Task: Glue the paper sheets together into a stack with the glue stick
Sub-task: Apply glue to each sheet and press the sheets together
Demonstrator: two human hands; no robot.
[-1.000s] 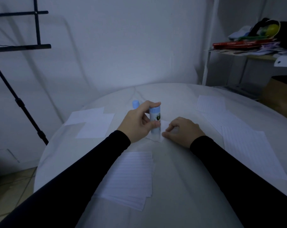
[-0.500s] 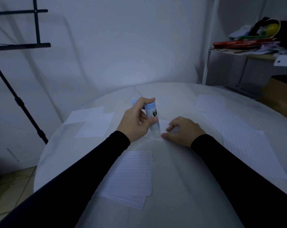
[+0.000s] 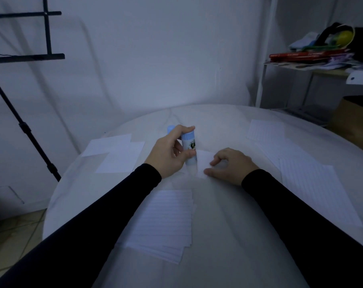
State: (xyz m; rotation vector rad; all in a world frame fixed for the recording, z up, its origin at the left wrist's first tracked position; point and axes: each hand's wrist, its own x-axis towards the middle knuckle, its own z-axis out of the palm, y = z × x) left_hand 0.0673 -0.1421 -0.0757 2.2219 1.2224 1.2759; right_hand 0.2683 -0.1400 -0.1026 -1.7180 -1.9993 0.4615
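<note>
My left hand (image 3: 169, 155) grips a white and blue glue stick (image 3: 189, 151), top leaning a little left, its lower end down on a small white paper sheet (image 3: 203, 163) at the table's middle. The stick's blue cap (image 3: 170, 129) stands just behind that hand. My right hand (image 3: 231, 165) rests on the sheet's right side, bent fingertips and thumb pressing it to the table. A stack of lined sheets (image 3: 166, 221) lies nearer me, under my left forearm.
Loose sheets lie at the left (image 3: 116, 152) and along the right (image 3: 311, 183) of the round white table (image 3: 228, 235). A black stand (image 3: 24, 129) is off the left edge. A cluttered shelf (image 3: 322, 59) stands at the back right.
The glue stick has tipped from upright to leaning left and slid slightly left over the small sheet. My right hand has kept its place on the sheet.
</note>
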